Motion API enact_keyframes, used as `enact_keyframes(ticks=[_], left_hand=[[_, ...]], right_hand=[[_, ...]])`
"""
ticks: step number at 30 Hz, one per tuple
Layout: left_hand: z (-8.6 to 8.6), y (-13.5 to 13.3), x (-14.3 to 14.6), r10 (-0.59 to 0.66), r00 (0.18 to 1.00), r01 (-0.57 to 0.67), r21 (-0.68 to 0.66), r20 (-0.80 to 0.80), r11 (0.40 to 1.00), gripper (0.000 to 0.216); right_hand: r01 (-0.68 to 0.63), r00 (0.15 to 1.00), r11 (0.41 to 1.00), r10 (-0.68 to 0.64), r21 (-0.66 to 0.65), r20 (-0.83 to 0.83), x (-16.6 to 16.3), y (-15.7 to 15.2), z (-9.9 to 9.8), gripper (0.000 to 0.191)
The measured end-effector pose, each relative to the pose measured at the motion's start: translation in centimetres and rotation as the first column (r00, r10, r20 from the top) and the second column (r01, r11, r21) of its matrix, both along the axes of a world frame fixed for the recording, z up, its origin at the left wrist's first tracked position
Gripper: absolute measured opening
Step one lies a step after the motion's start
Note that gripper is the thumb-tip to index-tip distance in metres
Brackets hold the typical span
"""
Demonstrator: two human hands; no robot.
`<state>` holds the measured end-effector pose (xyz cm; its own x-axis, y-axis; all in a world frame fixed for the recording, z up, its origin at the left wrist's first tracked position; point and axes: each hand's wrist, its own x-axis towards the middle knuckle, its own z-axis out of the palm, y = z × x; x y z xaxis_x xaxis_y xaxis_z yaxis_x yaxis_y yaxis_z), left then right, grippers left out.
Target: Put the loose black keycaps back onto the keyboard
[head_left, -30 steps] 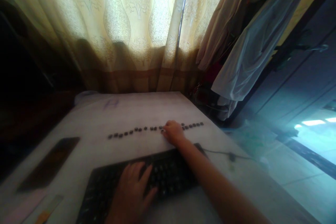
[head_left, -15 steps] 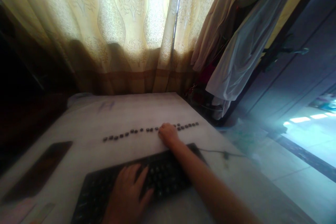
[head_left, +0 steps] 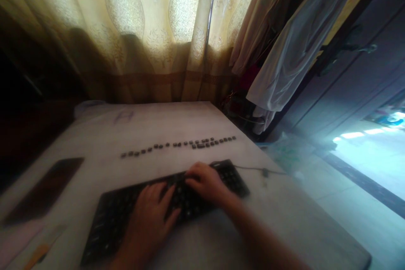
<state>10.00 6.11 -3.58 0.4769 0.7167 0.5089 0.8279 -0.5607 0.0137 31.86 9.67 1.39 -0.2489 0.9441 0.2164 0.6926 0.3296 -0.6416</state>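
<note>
A black keyboard (head_left: 107,211) lies at a slant on the pale table in the head view. My left hand (head_left: 150,215) rests on its middle, fingers spread and stretched, holding nothing. Over the keyboard's far edge, right of the left hand, my right hand (head_left: 204,181) has its fingers bent together with the thumb close under them. Anything between those fingertips is hidden. Beyond the keyboard, several small dark keycaps (head_left: 167,144) lie in a long uneven line, with a second short line of keycaps (head_left: 212,144) at its right end.
A dark flat slab (head_left: 46,190) lies at the left of the table (head_left: 164,122). Nearer are a pink item (head_left: 19,238) and an orange-handled tool (head_left: 38,255). A cable (head_left: 253,170) runs right from the keyboard. Curtains (head_left: 155,21) hang behind; clothes (head_left: 278,63) hang by the door (head_left: 354,80).
My right hand has drawn back from the keycap line to the keyboard, uncovering keycaps there. My left hand stays spread on the keyboard. The view has tilted slightly down.
</note>
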Motion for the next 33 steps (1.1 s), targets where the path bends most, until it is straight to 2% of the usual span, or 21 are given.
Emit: enact_keyframes(ticks=[8,14,23,28,33], left_hand=[[0.5,-0.2,0.2,-0.017,1.0,0.017,0.003,-0.009,1.0,0.043],[0.8,-0.2,0.3,-0.039,0.999,0.039,-0.005,-0.013,0.999,0.039],[1.0,-0.3,1.1,-0.008,0.999,0.003,-0.092,-0.048,0.996,0.048],[0.9,-0.2,1.3,0.005,1.0,-0.006,-0.119,-0.004,0.993,0.048],[0.7,-0.3,1.2,0.007,1.0,-0.007,-0.121,-0.003,0.993,0.049]], right_hand=[[-0.017,0.99,1.0,0.02,-0.026,0.138,-1.2,-0.1,-0.1,0.013],[-0.025,0.983,0.999,0.028,-0.021,0.18,-1.4,0.0,-0.3,0.017],[0.012,0.992,0.999,-0.007,-0.041,0.127,-1.6,0.0,-0.6,0.017],[0.042,0.995,0.998,-0.038,-0.038,0.097,-1.6,0.1,-1.1,0.016],[0.011,0.994,0.999,-0.006,-0.048,0.11,-1.5,0.2,-1.0,0.016]])
